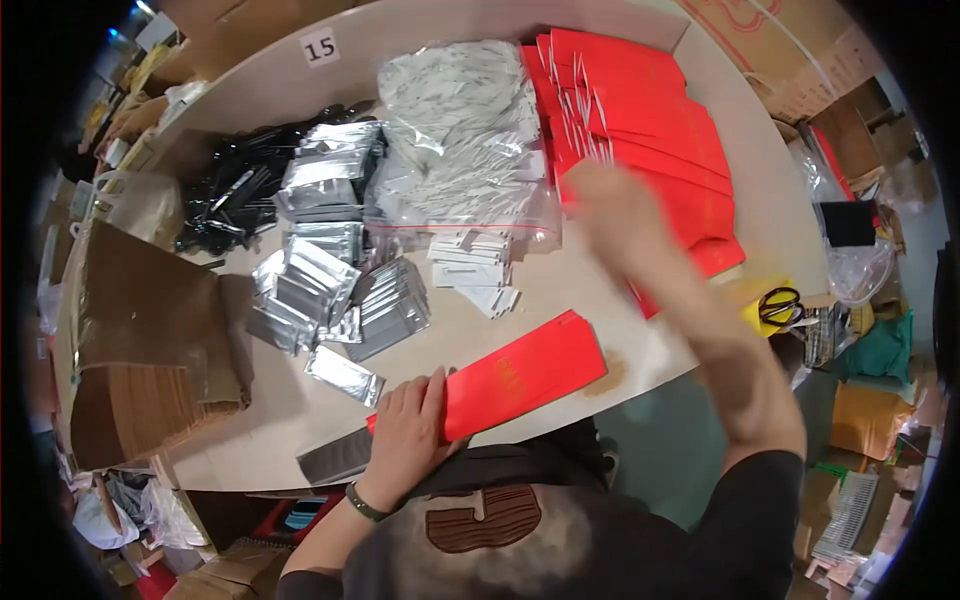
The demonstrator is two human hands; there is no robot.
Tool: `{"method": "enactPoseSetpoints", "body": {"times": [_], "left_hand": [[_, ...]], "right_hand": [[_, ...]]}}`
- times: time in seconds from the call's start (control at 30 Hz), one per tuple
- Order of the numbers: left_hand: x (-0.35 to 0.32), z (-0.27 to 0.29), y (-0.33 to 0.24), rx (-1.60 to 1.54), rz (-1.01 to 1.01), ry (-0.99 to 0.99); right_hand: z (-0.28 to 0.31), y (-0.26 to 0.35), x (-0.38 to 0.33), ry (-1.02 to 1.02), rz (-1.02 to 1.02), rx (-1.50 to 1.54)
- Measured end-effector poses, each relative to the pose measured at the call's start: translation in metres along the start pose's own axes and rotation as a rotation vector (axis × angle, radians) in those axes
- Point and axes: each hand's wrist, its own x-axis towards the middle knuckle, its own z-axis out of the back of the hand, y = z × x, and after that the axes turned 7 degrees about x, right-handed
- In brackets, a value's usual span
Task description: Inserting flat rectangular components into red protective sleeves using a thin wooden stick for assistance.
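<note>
My left hand (408, 428) presses down on the near end of a long red envelope (530, 368) that lies at the table's front edge. My right hand (622, 215) is blurred with motion and reaches over the stack of red envelopes (650, 120) at the far right; whether it holds one I cannot tell. Small white cards (472, 268) lie loose in the middle. Silver foil pouches (320, 280) are heaped to the left, with one single pouch (343, 374) near my left hand.
A clear bag of white cards (455, 130) lies at the back centre. Black packets (235, 185) are piled at the back left. Brown paper bags (140, 340) lie on the left. Scissors (780, 303) rest beyond the table's right edge, and cardboard boxes (790, 50) stand at the back right.
</note>
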Motion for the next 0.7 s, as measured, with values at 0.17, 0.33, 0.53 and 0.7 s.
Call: {"method": "enactPoseSetpoints", "body": {"times": [0.17,0.33,0.53,0.7], "left_hand": [[0.003,0.023,-0.003,-0.078,-0.126,-0.181],[-0.064,0.069,0.116,-0.219,0.143,-0.711],[-0.136,0.099,0.360,0.231,0.657,-0.174],[0.128,0.000,0.283,-0.138,0.111,-0.238]], "right_hand": [[-0.094,0.073,-0.028,0.025,0.224,0.085],[-0.118,0.056,-0.037,-0.021,-0.105,0.293],[-0.168,0.202,-0.033,0.100,-0.107,1.085],[-0.217,0.312,-0.016,0.247,-0.480,0.590]]}}
